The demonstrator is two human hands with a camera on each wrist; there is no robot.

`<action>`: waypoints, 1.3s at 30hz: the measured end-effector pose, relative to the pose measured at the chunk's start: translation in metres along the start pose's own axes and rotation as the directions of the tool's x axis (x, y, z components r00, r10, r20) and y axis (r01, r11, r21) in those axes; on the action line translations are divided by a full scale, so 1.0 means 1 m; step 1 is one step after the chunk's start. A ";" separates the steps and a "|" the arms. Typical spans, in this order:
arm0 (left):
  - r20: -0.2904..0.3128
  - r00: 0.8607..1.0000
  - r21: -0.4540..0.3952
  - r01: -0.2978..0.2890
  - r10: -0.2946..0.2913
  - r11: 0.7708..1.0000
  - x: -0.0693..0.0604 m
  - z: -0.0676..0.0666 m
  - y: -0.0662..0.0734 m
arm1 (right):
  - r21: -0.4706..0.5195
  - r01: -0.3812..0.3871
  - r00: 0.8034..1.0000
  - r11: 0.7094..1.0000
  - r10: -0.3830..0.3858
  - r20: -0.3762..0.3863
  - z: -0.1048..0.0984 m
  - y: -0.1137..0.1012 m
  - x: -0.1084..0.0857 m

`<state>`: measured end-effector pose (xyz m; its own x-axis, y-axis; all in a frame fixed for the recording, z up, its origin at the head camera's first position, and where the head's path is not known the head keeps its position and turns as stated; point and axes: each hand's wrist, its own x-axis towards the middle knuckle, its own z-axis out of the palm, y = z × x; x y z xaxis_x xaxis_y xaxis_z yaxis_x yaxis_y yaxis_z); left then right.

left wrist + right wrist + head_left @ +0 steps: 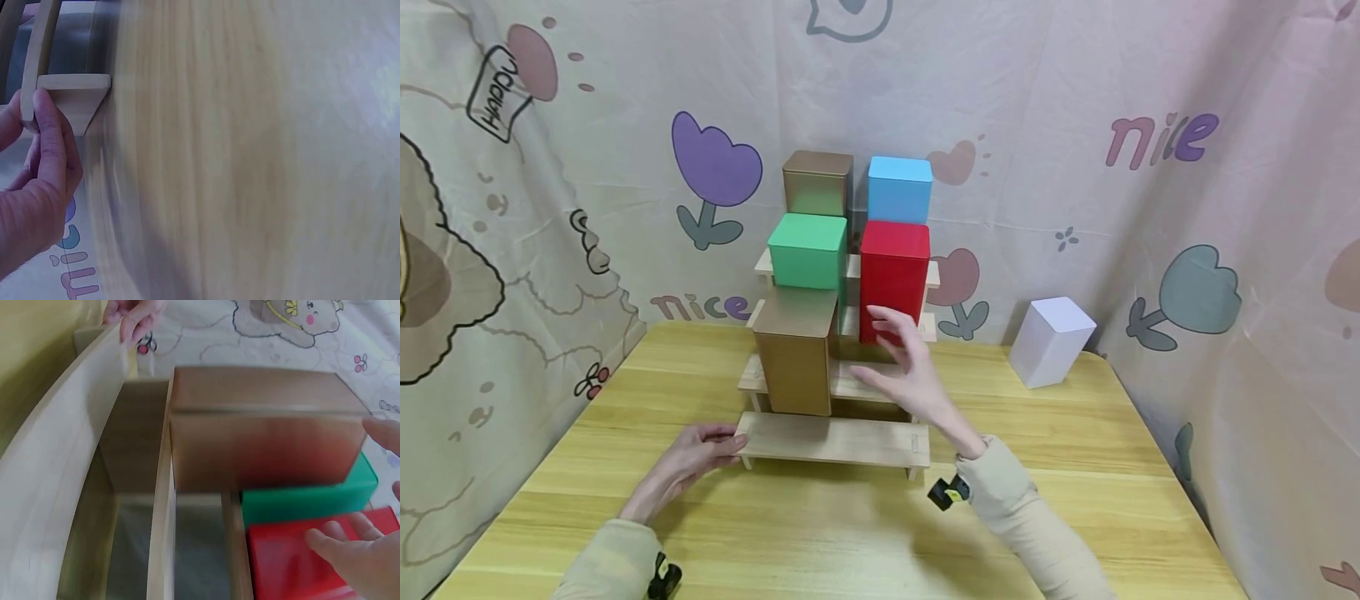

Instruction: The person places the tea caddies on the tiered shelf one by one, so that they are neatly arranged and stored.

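A tiered wooden stand (835, 439) rises in steps at the table's middle. My left hand (696, 454) pinches the left end of its lowest step between thumb and fingers, as the left wrist view (50, 156) shows. Fingers spread and slightly bent, my right hand (913, 375) hovers over the second step, in front of a red box (893, 267); nothing is in it. Left of that hand, a tall brown box (795, 367) stands on the second step. Behind the brown box is a green box (807, 254). On the top step are another brown box (817, 187) and a blue box (899, 192).
A white box (1051, 343) stands on the wooden table (1015, 475) at the back right. Patterned cloth (1022, 125) hangs behind the table and along both sides.
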<state>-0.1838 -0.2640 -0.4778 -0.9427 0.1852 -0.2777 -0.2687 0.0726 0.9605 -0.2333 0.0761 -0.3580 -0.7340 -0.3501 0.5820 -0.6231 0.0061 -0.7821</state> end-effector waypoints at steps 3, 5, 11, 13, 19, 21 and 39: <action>0.001 1.000 0.005 -0.005 0.005 1.000 0.000 0.000 0.000 | -0.011 0.073 0.994 0.997 -0.074 -0.081 -0.018 0.002 -0.005; 0.002 1.000 0.008 -0.007 0.007 1.000 0.000 0.000 0.001 | -0.022 0.127 0.980 0.992 -0.128 -0.149 -0.032 0.006 -0.009; 0.004 1.000 0.008 -0.002 0.002 1.000 0.000 0.000 0.002 | -0.129 0.150 0.889 0.980 -0.191 -0.416 -0.083 0.023 -0.018; 0.001 1.000 0.008 0.001 -0.001 1.000 0.000 0.001 0.002 | -0.202 0.070 0.838 0.977 -0.167 -0.519 -0.098 0.026 -0.021; -0.001 1.000 0.005 0.003 -0.003 1.000 0.001 0.000 0.002 | -0.341 -0.253 0.663 0.906 -0.094 -0.742 -0.146 0.053 -0.038; 0.000 1.000 0.002 0.003 -0.003 1.000 0.001 0.000 0.002 | -0.346 -0.320 0.629 0.882 -0.076 -0.774 -0.163 0.070 -0.046; -0.018 1.000 0.021 0.012 -0.011 1.000 0.001 0.000 -0.001 | -0.199 -0.559 0.573 0.805 0.202 -0.794 -0.198 0.105 -0.071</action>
<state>-0.1848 -0.2636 -0.4788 -0.9430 0.1667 -0.2880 -0.2754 0.0950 0.9566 -0.3001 0.2871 -0.4374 -0.7612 0.5446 0.3520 -0.1445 0.3867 -0.9108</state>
